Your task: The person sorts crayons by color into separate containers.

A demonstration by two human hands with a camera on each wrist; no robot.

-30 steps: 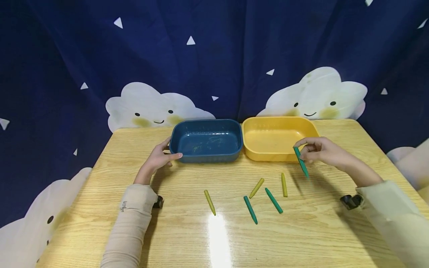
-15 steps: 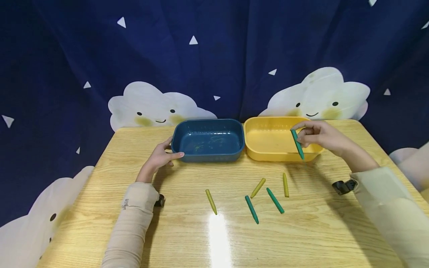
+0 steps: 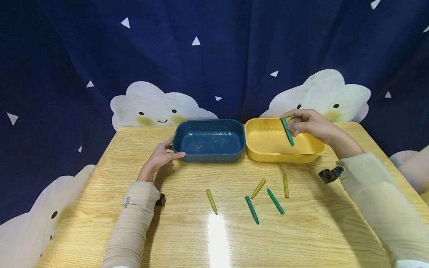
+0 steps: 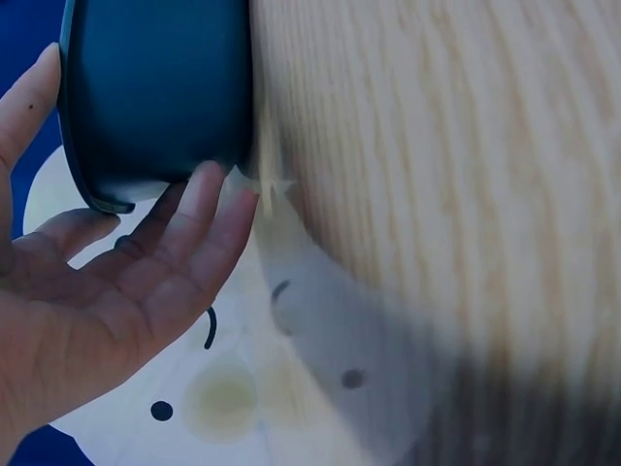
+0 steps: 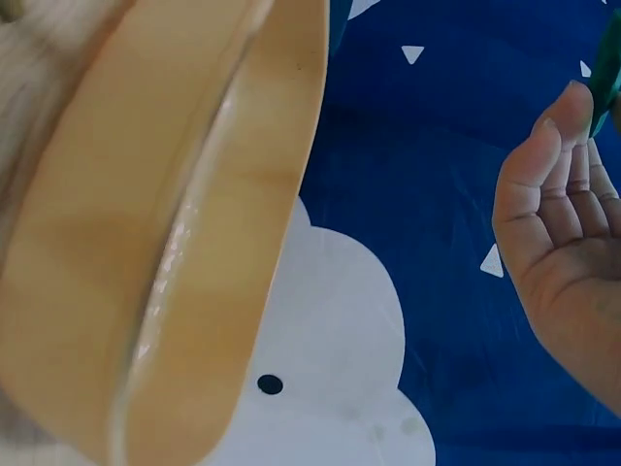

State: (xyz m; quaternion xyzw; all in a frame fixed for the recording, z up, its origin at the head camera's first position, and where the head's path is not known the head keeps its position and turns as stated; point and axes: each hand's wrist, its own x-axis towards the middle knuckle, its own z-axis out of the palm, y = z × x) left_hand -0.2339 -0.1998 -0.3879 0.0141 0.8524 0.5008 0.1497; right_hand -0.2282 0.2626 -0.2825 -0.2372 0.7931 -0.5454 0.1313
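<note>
Slim green crayon [image 3: 287, 131], pinched, right hand [image 3: 310, 124], over yellow tub [image 3: 264, 154]

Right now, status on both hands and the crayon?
Right hand pinches green wax crayon above yellow plastic bin. Left hand rests against blue plastic bin. Nothing in between.

The scene was lit evenly and brightly from above, and a white streak of glare was thrown onto the glossy pale wooden table [image 3: 218, 232] near its front edge. Soft shadows were cast beside the sleeves. The head view was sharp but bowed at its edges. Both wrist views were blurred, the wood grain smeared in the left one
</note>
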